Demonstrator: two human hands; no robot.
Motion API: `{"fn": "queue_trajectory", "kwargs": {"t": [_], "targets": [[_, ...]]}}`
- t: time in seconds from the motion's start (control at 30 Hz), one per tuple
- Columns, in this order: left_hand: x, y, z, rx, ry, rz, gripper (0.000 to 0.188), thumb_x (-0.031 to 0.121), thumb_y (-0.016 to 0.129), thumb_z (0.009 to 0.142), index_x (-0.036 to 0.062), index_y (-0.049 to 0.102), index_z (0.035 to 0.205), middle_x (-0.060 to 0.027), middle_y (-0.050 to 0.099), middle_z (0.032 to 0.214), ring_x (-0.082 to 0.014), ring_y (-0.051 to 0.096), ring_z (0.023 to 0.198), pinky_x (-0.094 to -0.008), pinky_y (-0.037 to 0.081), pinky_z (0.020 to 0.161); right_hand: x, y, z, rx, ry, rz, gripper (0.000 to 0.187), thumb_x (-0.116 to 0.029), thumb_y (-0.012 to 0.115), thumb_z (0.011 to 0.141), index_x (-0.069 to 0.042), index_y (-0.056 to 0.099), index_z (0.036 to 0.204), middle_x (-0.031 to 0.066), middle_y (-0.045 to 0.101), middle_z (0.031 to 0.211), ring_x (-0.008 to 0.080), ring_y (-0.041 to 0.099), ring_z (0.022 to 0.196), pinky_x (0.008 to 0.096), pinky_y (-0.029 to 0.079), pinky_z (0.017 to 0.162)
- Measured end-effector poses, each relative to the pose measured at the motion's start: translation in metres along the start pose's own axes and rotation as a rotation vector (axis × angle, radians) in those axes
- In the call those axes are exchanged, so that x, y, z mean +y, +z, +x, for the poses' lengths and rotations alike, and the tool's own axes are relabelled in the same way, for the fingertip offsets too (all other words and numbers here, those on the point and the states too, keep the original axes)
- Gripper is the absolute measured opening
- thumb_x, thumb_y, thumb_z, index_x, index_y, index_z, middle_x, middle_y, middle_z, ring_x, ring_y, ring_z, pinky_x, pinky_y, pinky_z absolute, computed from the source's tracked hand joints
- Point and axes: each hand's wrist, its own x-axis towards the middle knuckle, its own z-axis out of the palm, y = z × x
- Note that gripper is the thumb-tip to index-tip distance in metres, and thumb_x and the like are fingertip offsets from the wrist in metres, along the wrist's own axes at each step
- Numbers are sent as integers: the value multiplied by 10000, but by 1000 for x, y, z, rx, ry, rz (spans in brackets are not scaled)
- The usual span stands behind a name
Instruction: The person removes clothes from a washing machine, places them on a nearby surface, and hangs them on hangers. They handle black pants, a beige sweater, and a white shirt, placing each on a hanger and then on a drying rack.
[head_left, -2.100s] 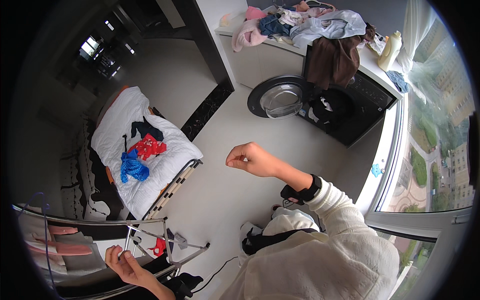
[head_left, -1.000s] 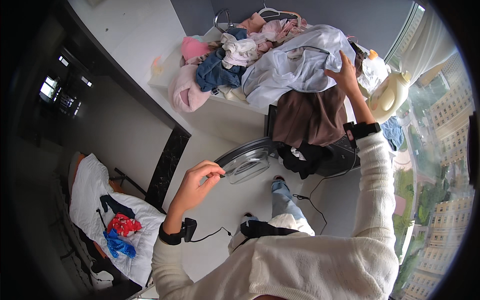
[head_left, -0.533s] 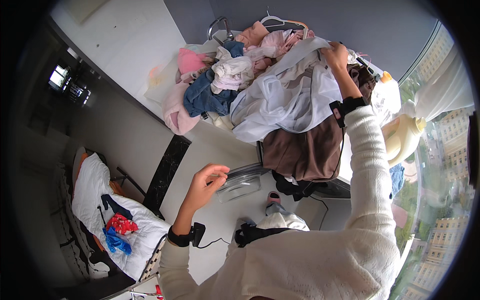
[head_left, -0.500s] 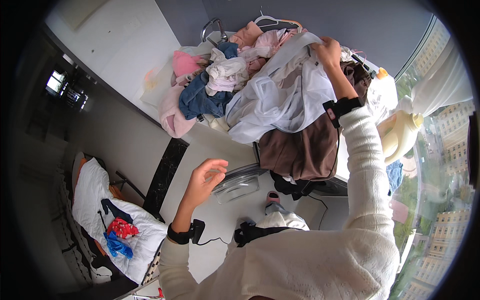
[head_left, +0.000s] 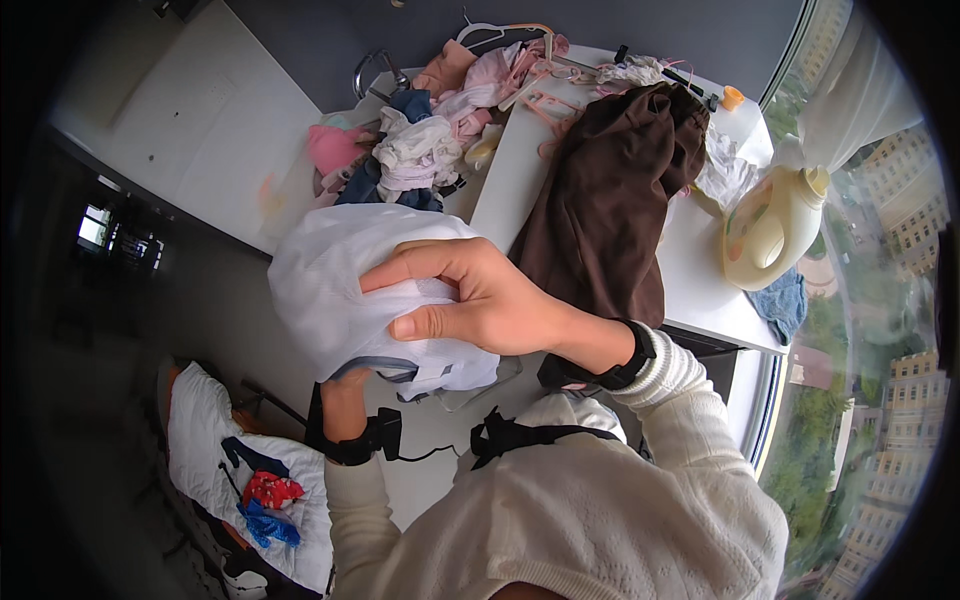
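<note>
A sheer white cloth with a grey edge (head_left: 330, 270) hangs bunched in front of me, lifted off the counter. My right hand (head_left: 480, 300) grips it from the right, with thumb and fingers curved into the fabric. My left hand (head_left: 347, 385) reaches up under the grey edge, and its fingers are hidden by the cloth. Beyond the cloth, dark brown trousers or a similar brown garment (head_left: 610, 200) drape over the counter's front edge.
Pink, white and blue clothes (head_left: 420, 150) lie heaped by a tap (head_left: 375, 70). Pink hangers (head_left: 550, 110) rest on the white counter (head_left: 690, 270). A cream detergent jug (head_left: 770, 230) stands at right near the window. Lower left, a white quilt (head_left: 200, 430) carries small red and blue cloths.
My right hand has pulled the white cloth off the heap toward me and to the left. My left hand, free before, is now under it. The brown garment is uncovered.
</note>
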Motion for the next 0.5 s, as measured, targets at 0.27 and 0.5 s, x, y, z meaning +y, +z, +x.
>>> {"fn": "queue_trajectory", "kwargs": {"t": [0.27, 0.5], "targets": [[-22, -41, -80, 28, -368, -191, 445, 179, 576, 890, 22, 480, 1296, -133, 557, 1250, -239, 551, 1144, -368, 448, 972, 59, 51, 19, 74, 320, 695, 378, -115, 681, 894, 73, 588, 1209, 78, 667, 1015, 108, 611, 932, 232, 480, 854], [-8, -75, -104, 118, -362, -254, 407, 159, 560, 875, 23, 510, 1256, -128, 587, 1199, -237, 592, 1086, -360, 471, 945, 82, 71, 17, -116, 465, 369, 962, -121, 869, 688, 72, 289, 1431, 151, 531, 1249, 204, 522, 1150, 285, 427, 974]]}}
